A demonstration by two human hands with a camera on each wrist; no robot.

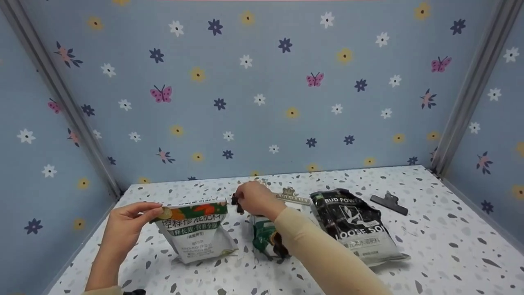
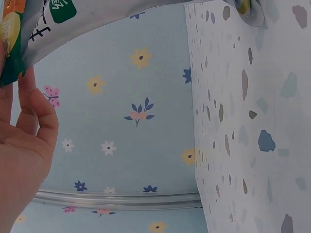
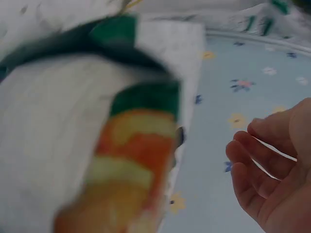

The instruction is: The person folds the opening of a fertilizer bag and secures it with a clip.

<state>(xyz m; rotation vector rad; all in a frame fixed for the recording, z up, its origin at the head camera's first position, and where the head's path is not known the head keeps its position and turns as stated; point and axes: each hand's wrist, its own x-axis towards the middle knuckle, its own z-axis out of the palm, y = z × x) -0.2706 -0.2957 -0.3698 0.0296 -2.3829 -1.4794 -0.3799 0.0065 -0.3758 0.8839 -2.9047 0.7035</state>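
Note:
My left hand [image 1: 125, 225] pinches the upper left corner of a white fertilizer bag [image 1: 196, 241] with an orange and green band. The bag stands upright on the table; in the right wrist view its rim [image 3: 146, 99] gapes around a white inside. My right hand [image 1: 258, 200] is beyond the bag, to its right, with loosely bent fingers [image 3: 243, 150] and nothing visible between them. Close beside those fingers is a black clip [image 1: 239, 207], partly hidden by the hand. The left wrist view shows the left fingers [image 2: 46, 119] at the bag's corner [image 2: 12, 68].
A green and white bag [image 1: 262, 235] lies under the right forearm. Right of it is a black and grey soil bag [image 1: 352, 223]. A gold clip [image 1: 292, 199] lies behind them, and a dark grey clip [image 1: 389, 203] at the right. Patterned walls [image 1: 262, 123] enclose the speckled table [image 1: 434, 246].

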